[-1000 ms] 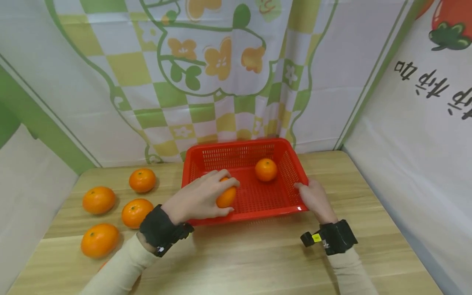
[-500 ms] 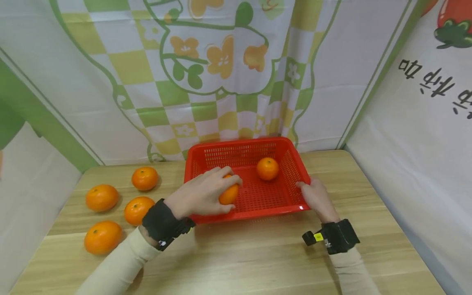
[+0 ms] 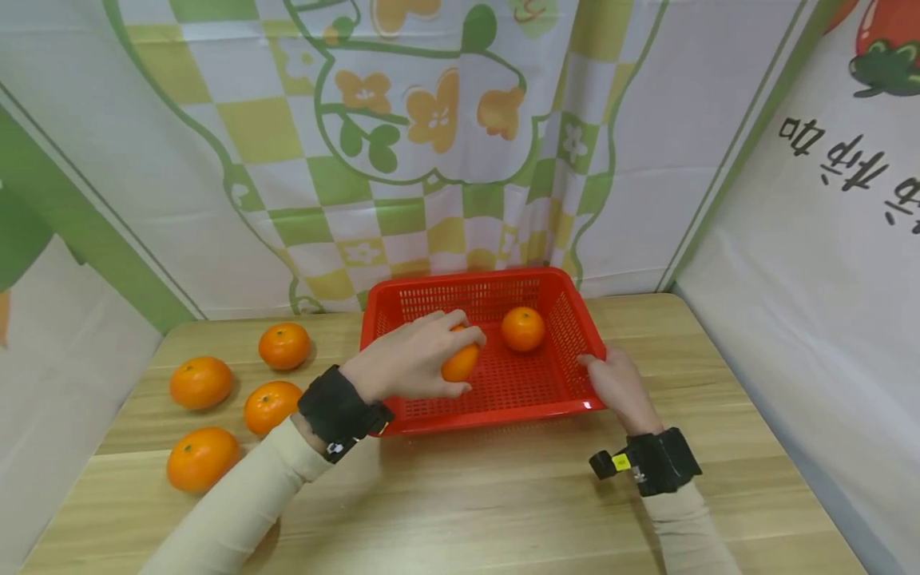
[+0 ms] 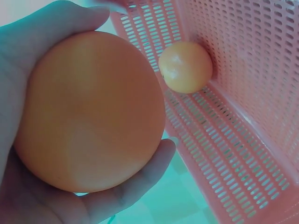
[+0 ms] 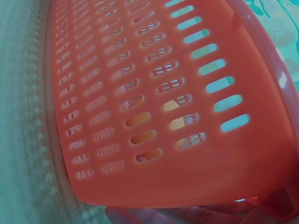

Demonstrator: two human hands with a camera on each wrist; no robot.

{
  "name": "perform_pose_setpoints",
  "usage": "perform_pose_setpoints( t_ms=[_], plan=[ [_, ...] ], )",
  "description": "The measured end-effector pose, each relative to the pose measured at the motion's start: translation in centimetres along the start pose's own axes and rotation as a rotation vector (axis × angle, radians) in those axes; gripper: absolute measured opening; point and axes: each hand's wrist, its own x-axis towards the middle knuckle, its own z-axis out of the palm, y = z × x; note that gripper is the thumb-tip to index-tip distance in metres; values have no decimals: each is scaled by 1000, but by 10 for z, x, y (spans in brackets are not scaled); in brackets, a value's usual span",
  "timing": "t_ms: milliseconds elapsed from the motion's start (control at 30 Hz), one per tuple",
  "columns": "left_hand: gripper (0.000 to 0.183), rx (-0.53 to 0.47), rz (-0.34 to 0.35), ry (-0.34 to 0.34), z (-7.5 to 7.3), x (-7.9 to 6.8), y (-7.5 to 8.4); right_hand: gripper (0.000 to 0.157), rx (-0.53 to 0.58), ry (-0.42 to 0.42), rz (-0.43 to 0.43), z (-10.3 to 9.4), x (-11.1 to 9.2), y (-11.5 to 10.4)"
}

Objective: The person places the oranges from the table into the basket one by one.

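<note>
My left hand (image 3: pixel 417 355) curls around a mandarin orange (image 3: pixel 461 363) over the left half of a red plastic basket (image 3: pixel 496 417). Close up in the left wrist view, thumb and fingers wrap that held mandarin (image 4: pixel 91 112). A second mandarin (image 3: pixel 522 329) lies on the basket floor toward the back right. My right hand (image 3: pixel 620 385) grips the basket's right rim near its front corner, thumb over the edge. From the right wrist, the slotted basket wall (image 5: pixel 140 186) fills most of the view, with fingers (image 5: pixel 177 215) along its lower edge.
Several loose mandarins, among them one near the wall (image 3: pixel 284 346) and one farther forward (image 3: pixel 204 459), sit on the wooden table (image 3: pixel 460 503) at the left. Behind the basket hangs a patterned curtain (image 3: pixel 345 216). A white sheet (image 3: pixel 812 319) borders the right side.
My left hand has moved slightly right and up over the basket with the mandarin in its grip. The right hand stays on the rim. The whole head view has shifted a little.
</note>
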Motion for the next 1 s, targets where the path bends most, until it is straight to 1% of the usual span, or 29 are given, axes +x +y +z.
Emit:
perform_pose_setpoints(
  t_ms=[133, 300, 500, 600, 800, 867, 1000],
  plan=[
    [52, 3, 1, -9, 1, 8, -3, 45, 3, -1, -1, 0, 0, 0],
    [55, 0, -10, -39, 3, 18, -6, 44, 0, 5, -7, 0, 1, 0],
    [55, 13, 7, -59, 7, 27, -7, 43, 4, 3, -8, -1, 1, 0],
    [55, 38, 14, -83, 11, 33, -6, 43, 9, 2, -7, -1, 1, 0],
    [62, 84, 13, -180, 17, 45, -4, 43, 15, -5, -1, -1, 1, 2],
    [63, 93, 23, -192, 18, 49, -3, 44, 15, -4, 0, -1, 1, 2],
    [64, 102, 36, -197, 20, 56, -2, 44, 7, 2, -5, 0, 1, 2]
  ],
)
